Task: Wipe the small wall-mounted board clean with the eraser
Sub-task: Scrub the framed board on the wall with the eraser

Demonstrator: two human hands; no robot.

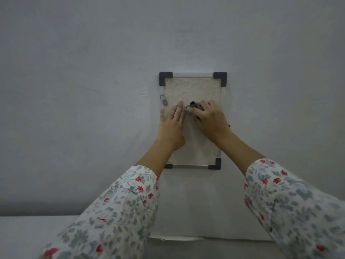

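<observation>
A small board (192, 88) with a pale, smudged face, a thin metal frame and black corner caps hangs on the wall. My left hand (172, 126) lies flat against its left half, fingers straight and pointing up. My right hand (209, 120) grips a dark eraser (195, 105) and holds it against the middle of the board. Only the eraser's upper end shows past my fingers. My forearms hide the board's lower left corner and part of its right edge.
A small metal mounting tab (163, 100) sits on the board's left edge, just above my left fingertips. The wall (93, 90) around the board is plain grey. A pale ledge (28, 236) runs along the bottom of the view.
</observation>
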